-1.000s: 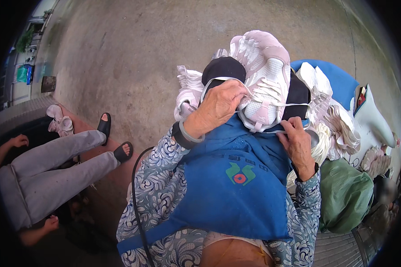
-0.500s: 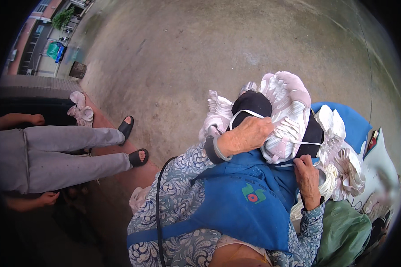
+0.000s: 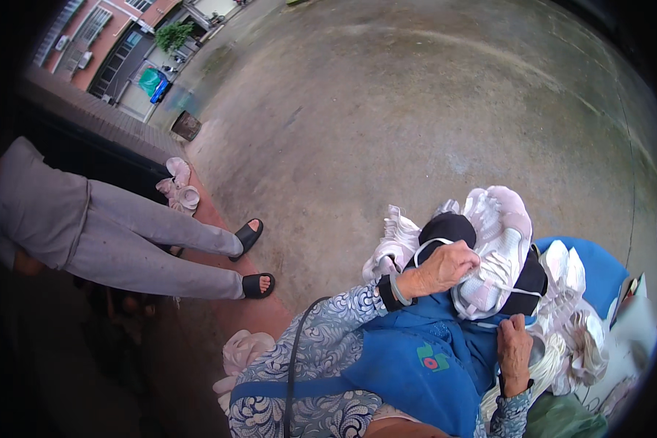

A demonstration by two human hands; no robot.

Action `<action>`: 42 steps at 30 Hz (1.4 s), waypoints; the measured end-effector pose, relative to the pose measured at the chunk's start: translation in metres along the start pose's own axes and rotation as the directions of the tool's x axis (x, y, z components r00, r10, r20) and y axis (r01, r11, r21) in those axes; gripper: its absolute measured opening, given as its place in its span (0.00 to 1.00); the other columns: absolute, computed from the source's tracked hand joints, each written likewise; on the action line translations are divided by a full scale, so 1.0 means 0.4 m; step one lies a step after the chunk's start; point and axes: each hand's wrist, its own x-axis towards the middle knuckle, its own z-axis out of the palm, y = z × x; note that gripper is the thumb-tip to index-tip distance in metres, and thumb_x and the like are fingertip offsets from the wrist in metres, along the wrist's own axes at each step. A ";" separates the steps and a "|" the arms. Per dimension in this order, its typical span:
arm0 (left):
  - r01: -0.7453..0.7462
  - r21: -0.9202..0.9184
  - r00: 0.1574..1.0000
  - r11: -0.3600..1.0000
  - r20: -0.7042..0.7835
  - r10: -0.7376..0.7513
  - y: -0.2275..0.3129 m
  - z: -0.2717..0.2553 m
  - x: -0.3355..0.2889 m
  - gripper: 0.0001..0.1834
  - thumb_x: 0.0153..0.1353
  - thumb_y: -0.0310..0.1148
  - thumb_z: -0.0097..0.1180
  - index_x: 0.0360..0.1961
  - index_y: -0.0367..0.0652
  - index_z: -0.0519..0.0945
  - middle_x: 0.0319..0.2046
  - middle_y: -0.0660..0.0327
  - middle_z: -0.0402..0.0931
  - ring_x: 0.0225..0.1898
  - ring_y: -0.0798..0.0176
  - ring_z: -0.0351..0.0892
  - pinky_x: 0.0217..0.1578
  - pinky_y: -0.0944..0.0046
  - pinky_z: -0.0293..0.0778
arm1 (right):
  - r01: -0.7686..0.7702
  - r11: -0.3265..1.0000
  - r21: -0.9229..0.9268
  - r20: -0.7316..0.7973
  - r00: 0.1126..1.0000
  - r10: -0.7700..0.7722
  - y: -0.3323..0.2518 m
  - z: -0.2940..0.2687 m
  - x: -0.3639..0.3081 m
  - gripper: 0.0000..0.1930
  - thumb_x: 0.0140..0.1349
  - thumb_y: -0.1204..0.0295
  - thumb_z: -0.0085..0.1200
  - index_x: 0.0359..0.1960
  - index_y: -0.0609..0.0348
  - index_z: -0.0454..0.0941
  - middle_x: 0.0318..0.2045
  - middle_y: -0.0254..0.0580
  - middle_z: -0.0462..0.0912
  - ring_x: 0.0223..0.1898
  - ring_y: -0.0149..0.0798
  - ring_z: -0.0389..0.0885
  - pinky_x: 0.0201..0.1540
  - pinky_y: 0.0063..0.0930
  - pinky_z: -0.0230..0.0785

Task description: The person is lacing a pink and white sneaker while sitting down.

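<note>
A white and pale pink mesh shoe with white lacing (image 3: pixel 498 255) sits upright over the lap of a person wearing a blue cloth apron (image 3: pixel 401 358), and the directions below are read from the shoe as the clock's centre. At eight o'clock the left hand (image 3: pixel 439 271) touches the lacing, its fingers closed and pinching a thin white lace (image 3: pixel 525 292). One part of that lace curves over a rounded black cloth shape (image 3: pixel 451 231) at ten o'clock; another stretches from the shoe toward four o'clock. Between five and six o'clock, just below the shoe, the right hand (image 3: pixel 515 352) has its fingers bent and pinched together on a pale strand of lace.

At nine o'clock, near the shoe, lies a ruffled stack of white and pink shoe uppers (image 3: pixel 396 239); a second layered whitish stack (image 3: pixel 566 281) lies near four o'clock, in front of a blue sheet with a rounded edge (image 3: pixel 595 271). A bundle of cream-white cords (image 3: pixel 551 365) lies beside the right hand at five o'clock, and farther out that way is green plastic sheeting (image 3: pixel 566 417). Well apart at nine o'clock stands a person in grey trousers and black open-toed sandals (image 3: pixel 250 235).
</note>
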 end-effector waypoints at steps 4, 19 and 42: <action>0.329 -0.246 0.940 0.912 -0.005 -0.341 0.000 0.037 -0.005 0.07 0.57 0.27 0.60 0.36 0.37 0.79 0.29 0.58 0.80 0.33 0.69 0.79 0.36 0.69 0.74 | -0.032 0.946 0.323 -0.095 0.993 0.066 0.007 -0.027 -0.013 0.04 0.58 0.82 0.52 0.34 0.62 0.72 0.30 0.47 0.74 0.29 0.52 0.76 0.29 0.37 0.69; -0.025 0.369 1.000 0.929 0.001 0.027 0.046 0.035 -0.068 0.20 0.55 0.29 0.63 0.48 0.34 0.75 0.40 0.51 0.77 0.39 0.52 0.78 0.40 0.61 0.74 | -0.148 0.946 0.290 -0.237 0.946 0.221 0.009 -0.001 0.075 0.06 0.57 0.79 0.58 0.36 0.61 0.77 0.27 0.44 0.76 0.27 0.46 0.77 0.28 0.33 0.69; -0.213 0.375 0.977 0.902 0.055 0.208 -0.009 0.063 -0.057 0.14 0.52 0.20 0.56 0.41 0.41 0.75 0.31 0.56 0.74 0.33 0.52 0.79 0.32 0.60 0.77 | -0.060 0.989 0.136 -0.185 0.979 0.085 0.029 0.011 0.052 0.08 0.54 0.77 0.59 0.36 0.60 0.76 0.38 0.42 0.74 0.34 0.46 0.79 0.32 0.37 0.73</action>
